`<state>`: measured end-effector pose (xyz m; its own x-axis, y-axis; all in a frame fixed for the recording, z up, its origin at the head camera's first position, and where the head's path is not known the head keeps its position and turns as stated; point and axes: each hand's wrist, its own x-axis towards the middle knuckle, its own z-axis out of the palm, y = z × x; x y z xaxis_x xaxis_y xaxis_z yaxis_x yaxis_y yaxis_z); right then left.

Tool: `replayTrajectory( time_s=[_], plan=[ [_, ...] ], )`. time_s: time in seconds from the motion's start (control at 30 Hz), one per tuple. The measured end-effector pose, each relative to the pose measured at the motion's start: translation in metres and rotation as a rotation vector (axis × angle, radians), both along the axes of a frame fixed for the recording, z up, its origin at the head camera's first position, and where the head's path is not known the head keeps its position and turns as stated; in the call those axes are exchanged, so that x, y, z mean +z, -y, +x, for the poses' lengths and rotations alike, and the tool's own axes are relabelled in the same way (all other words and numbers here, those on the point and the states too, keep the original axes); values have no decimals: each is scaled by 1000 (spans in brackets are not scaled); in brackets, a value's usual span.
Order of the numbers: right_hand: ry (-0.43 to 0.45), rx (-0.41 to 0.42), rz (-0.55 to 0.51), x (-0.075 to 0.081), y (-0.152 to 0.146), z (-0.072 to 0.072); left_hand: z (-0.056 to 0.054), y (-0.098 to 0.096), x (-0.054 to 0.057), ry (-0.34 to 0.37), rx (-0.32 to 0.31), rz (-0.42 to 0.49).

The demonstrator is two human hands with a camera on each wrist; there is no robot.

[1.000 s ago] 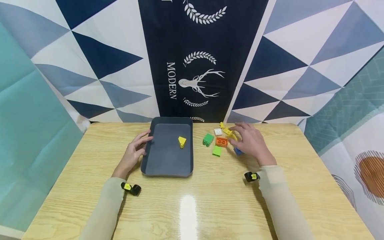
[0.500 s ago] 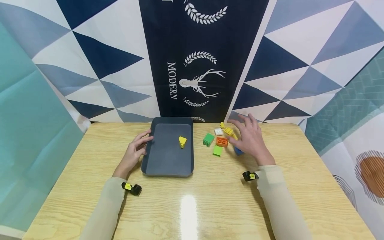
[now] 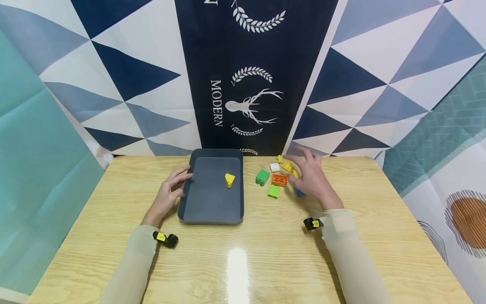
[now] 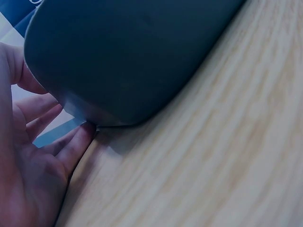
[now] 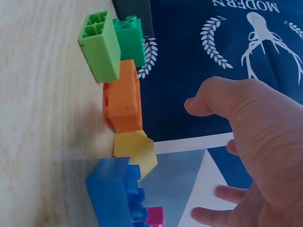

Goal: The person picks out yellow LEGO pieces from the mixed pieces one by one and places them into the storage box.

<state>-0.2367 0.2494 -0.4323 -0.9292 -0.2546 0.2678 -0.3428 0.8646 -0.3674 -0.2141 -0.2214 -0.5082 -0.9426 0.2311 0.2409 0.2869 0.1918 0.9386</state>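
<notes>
My left hand (image 3: 165, 198) rests at the left side of a dark grey tray (image 3: 212, 213), its fingers touching the wall and reaching over the rim. Inside the tray lies one yellow wedge-like toy block (image 3: 229, 180). With fingers spread and nothing in them, my right hand (image 3: 313, 179) hovers over the right side of a group of toy bricks. Nearest it are a yellow block (image 5: 135, 151), a blue brick (image 5: 111, 191) partly hidden in the head view, and an orange brick (image 3: 279, 180). A studded yellow brick (image 3: 287, 166) lies just beyond its fingertips.
Left of the right hand lie a green brick (image 3: 262, 177), a lime brick (image 3: 274, 191) and a white piece (image 3: 275, 167). A small yellow piece (image 3: 279, 159) sits by the table's back edge. Behind the wooden table (image 3: 273, 253) hangs a patterned cloth (image 3: 262, 63).
My right hand has lifted slightly off the bricks and spread its fingers, shifting a little to the left. My left hand and the tray have stayed put.
</notes>
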Motion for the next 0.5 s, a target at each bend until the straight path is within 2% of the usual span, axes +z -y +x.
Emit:
replayTrajectory(
  time_s=[0.5],
  plan=[
    [44, 34, 51, -11, 1, -1, 0, 0, -2, -15, -8, 2]
  ],
)
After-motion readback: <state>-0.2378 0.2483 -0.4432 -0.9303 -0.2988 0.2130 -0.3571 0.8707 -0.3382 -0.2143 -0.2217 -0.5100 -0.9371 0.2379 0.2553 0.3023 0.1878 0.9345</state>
